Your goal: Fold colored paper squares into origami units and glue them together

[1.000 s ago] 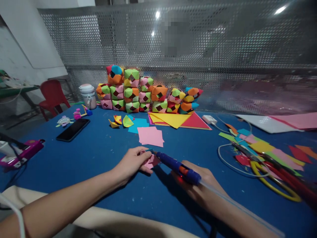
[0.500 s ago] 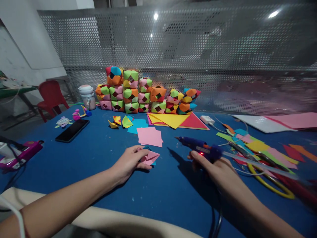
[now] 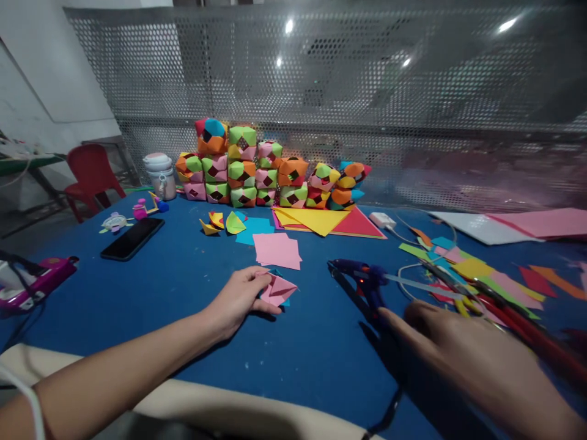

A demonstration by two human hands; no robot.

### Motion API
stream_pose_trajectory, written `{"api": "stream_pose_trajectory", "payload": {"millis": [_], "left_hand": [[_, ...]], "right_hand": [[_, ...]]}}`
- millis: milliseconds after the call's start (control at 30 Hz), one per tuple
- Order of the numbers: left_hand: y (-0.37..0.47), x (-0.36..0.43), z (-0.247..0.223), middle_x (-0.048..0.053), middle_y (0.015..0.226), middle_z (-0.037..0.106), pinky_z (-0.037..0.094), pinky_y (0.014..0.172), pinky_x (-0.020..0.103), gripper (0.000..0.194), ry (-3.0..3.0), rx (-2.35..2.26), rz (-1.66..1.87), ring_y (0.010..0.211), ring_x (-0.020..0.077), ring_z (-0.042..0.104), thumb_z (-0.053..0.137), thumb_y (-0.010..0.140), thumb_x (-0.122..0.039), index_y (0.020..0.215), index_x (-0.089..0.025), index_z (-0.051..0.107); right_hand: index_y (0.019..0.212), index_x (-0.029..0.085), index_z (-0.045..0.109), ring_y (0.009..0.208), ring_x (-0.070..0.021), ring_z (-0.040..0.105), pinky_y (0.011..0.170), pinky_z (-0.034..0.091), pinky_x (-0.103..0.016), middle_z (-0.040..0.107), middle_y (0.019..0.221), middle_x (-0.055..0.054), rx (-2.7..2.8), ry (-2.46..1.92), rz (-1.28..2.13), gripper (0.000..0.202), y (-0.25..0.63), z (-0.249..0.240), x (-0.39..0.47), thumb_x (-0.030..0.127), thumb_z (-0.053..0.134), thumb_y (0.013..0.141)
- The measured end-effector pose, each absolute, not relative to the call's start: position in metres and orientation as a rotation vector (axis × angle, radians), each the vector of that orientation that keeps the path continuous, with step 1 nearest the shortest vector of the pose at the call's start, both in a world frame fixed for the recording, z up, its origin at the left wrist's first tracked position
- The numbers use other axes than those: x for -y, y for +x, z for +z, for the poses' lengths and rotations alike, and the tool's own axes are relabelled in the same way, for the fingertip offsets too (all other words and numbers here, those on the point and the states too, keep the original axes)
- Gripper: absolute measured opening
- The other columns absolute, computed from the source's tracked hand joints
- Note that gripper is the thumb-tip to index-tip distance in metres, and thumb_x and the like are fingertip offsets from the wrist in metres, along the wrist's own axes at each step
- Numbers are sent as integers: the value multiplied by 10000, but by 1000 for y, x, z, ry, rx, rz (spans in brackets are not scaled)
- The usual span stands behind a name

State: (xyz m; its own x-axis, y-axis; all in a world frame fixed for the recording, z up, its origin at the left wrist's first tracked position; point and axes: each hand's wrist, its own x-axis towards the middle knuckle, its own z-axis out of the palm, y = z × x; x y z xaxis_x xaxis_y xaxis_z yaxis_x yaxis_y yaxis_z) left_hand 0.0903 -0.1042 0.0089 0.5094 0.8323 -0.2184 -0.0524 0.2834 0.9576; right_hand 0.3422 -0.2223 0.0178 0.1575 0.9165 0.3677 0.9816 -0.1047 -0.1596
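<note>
My left hand [image 3: 243,299] pinches a folded piece of pink paper [image 3: 279,289] between thumb and fingers, low over the table. A bit of blue paper shows at its edges. The glue gun [image 3: 364,275], dark blue with a small red light and a clear glue stick, rests on the table with its nozzle pointing left. Just behind its handle is my right hand [image 3: 463,348], blurred, with thumb and forefinger apart and nothing visible between them. Flat pink squares [image 3: 277,251] lie beyond my left hand.
Stacked folded-paper cubes [image 3: 243,174] line the back, before a perforated metal screen [image 3: 293,79]. Small folded pieces [image 3: 235,223], yellow sheets [image 3: 316,220] and a phone [image 3: 132,238] lie around. Paper scraps [image 3: 481,269], cables and red-handled tools [image 3: 518,324] crowd the right side.
My right hand has let go of the glue gun, which has come down onto the table, and has drawn back right. My left hand keeps its hold on the pink paper, tilted slightly differently.
</note>
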Motion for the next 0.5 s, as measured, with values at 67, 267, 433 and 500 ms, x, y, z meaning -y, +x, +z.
{"api": "stream_pose_trajectory", "payload": {"millis": [67, 267, 433, 500], "left_hand": [[92, 107, 8, 15, 751, 527, 568, 574, 272, 143, 1143, -847, 684, 552, 101, 606, 539, 803, -258, 813, -117, 558], [95, 116, 10, 39, 771, 553, 562, 548, 236, 159, 1185, -834, 656, 587, 86, 574, 520, 813, -254, 844, -110, 577], [93, 117, 10, 36, 771, 536, 562, 530, 238, 166, 1214, -802, 667, 643, 110, 582, 522, 809, -255, 858, -107, 580], [92, 117, 9, 29, 785, 538, 561, 517, 246, 176, 1220, -791, 660, 621, 113, 600, 528, 806, -259, 912, -123, 564]], "right_hand": [[569, 224, 532, 432, -171, 539, 397, 374, -258, 560, 491, -20, 1877, -1976, -69, 377, 325, 31, 230, 488, 431, 817], [888, 188, 581, 689, -152, 581, 622, 462, -264, 642, 807, -43, 1855, -1558, 390, 176, 268, 35, 191, 333, 507, 822], [800, 166, 577, 648, -138, 571, 588, 447, -248, 628, 717, -22, 1730, -1422, 706, 171, 251, 16, 157, 322, 511, 815], [751, 164, 561, 600, -126, 556, 561, 438, -239, 607, 654, -7, 1661, -1388, 778, 169, 248, 9, 153, 311, 507, 814]]}}
